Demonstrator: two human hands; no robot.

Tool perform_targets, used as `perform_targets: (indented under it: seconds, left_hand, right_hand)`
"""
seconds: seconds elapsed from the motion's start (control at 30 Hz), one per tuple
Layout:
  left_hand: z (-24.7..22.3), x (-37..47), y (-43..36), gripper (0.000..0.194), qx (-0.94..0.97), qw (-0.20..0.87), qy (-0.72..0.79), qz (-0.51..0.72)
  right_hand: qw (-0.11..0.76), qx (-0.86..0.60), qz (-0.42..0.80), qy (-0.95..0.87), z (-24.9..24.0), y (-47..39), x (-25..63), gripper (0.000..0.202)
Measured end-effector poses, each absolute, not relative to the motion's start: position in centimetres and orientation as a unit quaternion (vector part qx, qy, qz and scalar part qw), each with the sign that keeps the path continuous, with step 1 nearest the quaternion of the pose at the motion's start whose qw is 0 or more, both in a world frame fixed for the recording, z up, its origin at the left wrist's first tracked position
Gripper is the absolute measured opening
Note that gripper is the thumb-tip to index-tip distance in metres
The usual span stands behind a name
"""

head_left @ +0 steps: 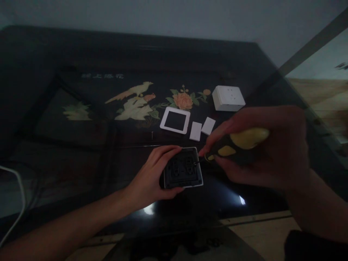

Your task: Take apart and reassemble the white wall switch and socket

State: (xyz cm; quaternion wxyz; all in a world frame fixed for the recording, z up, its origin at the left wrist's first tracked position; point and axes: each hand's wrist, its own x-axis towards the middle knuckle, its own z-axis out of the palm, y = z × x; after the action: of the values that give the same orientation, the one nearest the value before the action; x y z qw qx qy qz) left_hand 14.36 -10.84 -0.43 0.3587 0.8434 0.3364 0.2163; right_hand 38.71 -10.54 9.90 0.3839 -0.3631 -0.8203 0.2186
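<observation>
Near the front of a dark, glossy table [190,54], the person's left hand [153,177] pinches a square, black-backed, white-rimmed plastic unit [182,177]; the right hand's [277,152] fingers wrap a yellow-and-black screwdriver [250,138], its long axis running leftward, unobstructed, to the unit's right side. Beyond lie two small white rectangular plates [195,131], a white rectangular frame [186,121] and a white slotted box [230,99].

Dimly lit, grey wall [163,16] at 12 o'clock, dark glossy table [190,58], bird inlay [133,92] at 10, light glare [148,209] at 7, tan floor [255,235] at 5
</observation>
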Motion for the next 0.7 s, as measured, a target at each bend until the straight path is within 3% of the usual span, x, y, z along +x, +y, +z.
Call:
perform_targets:
  seconds: [0.13, 0.4, 0.7]
  left_hand:
    - [-0.5, 14.3, -10.9, 0.083, 0.844, 0.360, 0.332, 0.219]
    - [-0.3, 14.3, -10.9, 0.082, 0.839, 0.367, 0.342, 0.209]
    - [-0.3, 14.3, -10.9, 0.080, 0.839, 0.363, 0.349, 0.206]
  right_hand:
    - [0.326, -0.338, 0.206, -0.858, 10.6, -9.5, 38.6, 0.045]
    - [0.319, -0.369, 0.189, -0.852, 11.3, -10.0, 39.1, 0.041]
    - [0.333, -0.397, 0.257, -0.816, 13.1, -10.8, 38.8, 0.034]
